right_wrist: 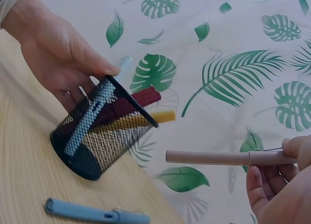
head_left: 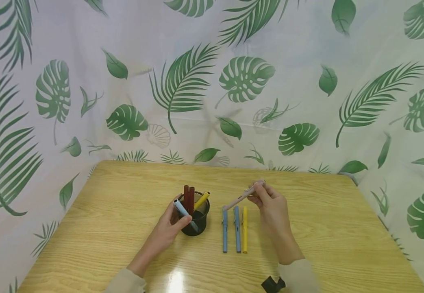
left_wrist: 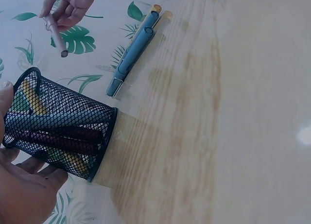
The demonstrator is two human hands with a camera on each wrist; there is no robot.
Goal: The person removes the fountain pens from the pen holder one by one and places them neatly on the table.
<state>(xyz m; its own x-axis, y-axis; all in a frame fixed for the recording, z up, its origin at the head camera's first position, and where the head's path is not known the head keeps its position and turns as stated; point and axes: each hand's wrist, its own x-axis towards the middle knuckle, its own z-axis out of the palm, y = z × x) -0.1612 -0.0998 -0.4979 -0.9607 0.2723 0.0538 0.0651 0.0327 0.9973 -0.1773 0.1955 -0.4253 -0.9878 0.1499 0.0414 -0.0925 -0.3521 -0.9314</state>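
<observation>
Pale sleeves [head_left: 299, 274] nearest; right grip [head_left: 274, 207] pinching pinkish pen [head_left: 240, 198]; left grip [head_left: 168, 226] curled round mesh cup [head_left: 198, 228].

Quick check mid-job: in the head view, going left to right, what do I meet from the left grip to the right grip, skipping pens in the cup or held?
Left grip → cup → left blue pen → right blue pen → yellow pen → right grip

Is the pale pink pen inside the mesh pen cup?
Outside: the right hand holds the pale pink pen in midair, apart from the mesh pen cup.
</observation>
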